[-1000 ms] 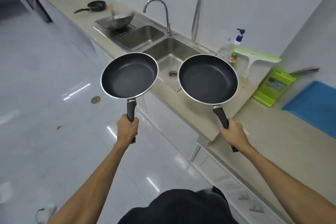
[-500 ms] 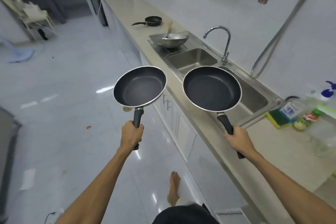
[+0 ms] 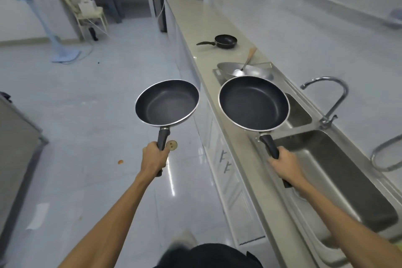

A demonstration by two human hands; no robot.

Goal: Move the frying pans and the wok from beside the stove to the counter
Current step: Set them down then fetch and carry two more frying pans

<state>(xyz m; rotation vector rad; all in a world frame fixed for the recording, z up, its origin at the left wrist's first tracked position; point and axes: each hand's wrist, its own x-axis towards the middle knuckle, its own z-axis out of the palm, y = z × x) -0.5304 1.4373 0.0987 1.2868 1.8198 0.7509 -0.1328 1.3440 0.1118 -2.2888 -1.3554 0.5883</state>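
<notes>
My left hand [image 3: 154, 159] grips the black handle of a dark frying pan [image 3: 167, 102], held level over the floor beside the cabinets. My right hand [image 3: 285, 163] grips the handle of a larger dark frying pan [image 3: 253, 103], held over the counter edge and the sink's near rim. Behind it a steel wok [image 3: 243, 70] with a wooden-handled utensil sits on the stove beside the sink. Farther along the beige counter [image 3: 195, 17] lies a small black pan [image 3: 225, 41].
A double steel sink [image 3: 339, 176] and curved faucet [image 3: 330, 98] run along the right. White cabinet doors [image 3: 226, 172] stand below the counter. A standing fan [image 3: 45, 26], a chair and a table are at the far left; a dark appliance sits at the counter's far end.
My view has swung left along the counter and I have walked forward. The wok and small pan are now closer, and both held pans stay level in my hands.
</notes>
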